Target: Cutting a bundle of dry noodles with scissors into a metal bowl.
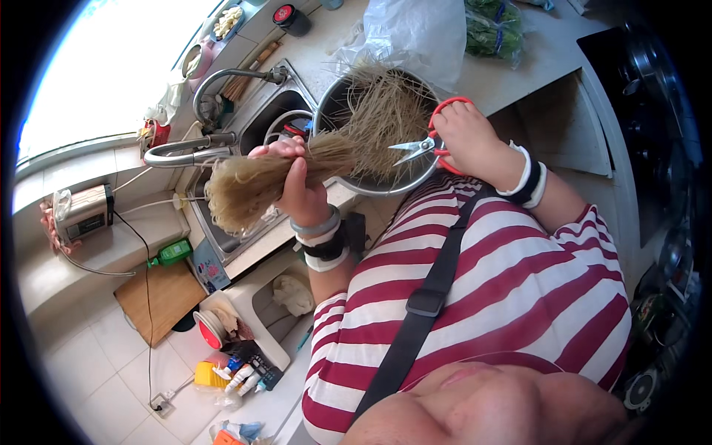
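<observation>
A thick bundle of dried noodles (239,189), thin and pale brown like vermicelli, is gripped around its middle by my left hand (300,189). Its looped end points left over the sink, and its other end reaches over a round metal pot (384,192). Loose cut noodle strands (384,111) fill much of that pot and stick up past its rim. My right hand (470,136) holds red-handled scissors (414,147) at the pot's right side. The scissor blades are parted and point left, just apart from the bundle's end.
Behind the bundle lies a double steel sink (261,117) with a curved faucet (222,78). A white plastic bag (411,39) and bagged leafy greens (495,33) rest on the counter beyond the pot. A wooden cutting board (161,300) and a green bottle (171,252) are at left.
</observation>
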Motion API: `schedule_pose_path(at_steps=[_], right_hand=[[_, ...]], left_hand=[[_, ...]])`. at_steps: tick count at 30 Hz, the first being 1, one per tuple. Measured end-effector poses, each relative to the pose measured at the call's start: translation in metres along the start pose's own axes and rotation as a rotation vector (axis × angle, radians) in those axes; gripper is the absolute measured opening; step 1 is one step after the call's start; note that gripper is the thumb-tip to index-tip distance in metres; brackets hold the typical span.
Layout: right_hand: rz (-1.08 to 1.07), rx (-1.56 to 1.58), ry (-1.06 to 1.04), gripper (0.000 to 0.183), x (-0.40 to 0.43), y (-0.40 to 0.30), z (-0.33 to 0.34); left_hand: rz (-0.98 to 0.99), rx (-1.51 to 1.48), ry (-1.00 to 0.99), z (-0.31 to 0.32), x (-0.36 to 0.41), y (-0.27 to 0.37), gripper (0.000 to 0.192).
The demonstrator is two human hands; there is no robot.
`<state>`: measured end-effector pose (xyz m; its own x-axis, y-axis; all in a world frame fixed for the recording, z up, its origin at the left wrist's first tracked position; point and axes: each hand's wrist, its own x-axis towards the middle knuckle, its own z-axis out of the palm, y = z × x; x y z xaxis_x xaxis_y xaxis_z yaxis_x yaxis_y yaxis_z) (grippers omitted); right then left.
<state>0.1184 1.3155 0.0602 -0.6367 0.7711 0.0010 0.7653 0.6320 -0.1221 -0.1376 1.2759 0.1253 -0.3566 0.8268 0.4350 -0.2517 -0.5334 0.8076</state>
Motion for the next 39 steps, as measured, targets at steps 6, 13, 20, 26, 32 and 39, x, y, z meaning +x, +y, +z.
schedule_pose_path(at_steps=[6, 13, 20, 26, 32, 39], right_hand=[[0.019, 0.771, -0.218, 0.048, -0.005, 0.027, -0.031], [0.408, 0.841, -0.061, 0.048, -0.034, 0.098, -0.034], [0.646, 0.13, -0.112, 0.05, -0.022, 0.156, 0.058], [0.455, 0.19, 0.153, 0.043, 0.002, 0.172, 0.122], [0.292, 0.693, 0.296, 0.032, 0.043, 0.109, -0.009], [-0.613, 0.946, 0.265, 0.1, 0.101, -0.024, -0.068]], left_hand=[[0.095, -0.109, -0.051, 0.016, 0.008, 0.019, 0.045], [0.097, -0.067, -0.038, 0.023, 0.012, 0.023, 0.041], [-0.042, -0.133, 0.055, 0.023, 0.011, -0.002, 0.039], [-0.1, -0.17, 0.13, 0.027, 0.021, -0.001, 0.039], [-0.127, -0.184, 0.165, 0.015, 0.016, -0.008, 0.036], [-0.267, 0.218, 0.148, 0.051, 0.003, -0.015, 0.024]])
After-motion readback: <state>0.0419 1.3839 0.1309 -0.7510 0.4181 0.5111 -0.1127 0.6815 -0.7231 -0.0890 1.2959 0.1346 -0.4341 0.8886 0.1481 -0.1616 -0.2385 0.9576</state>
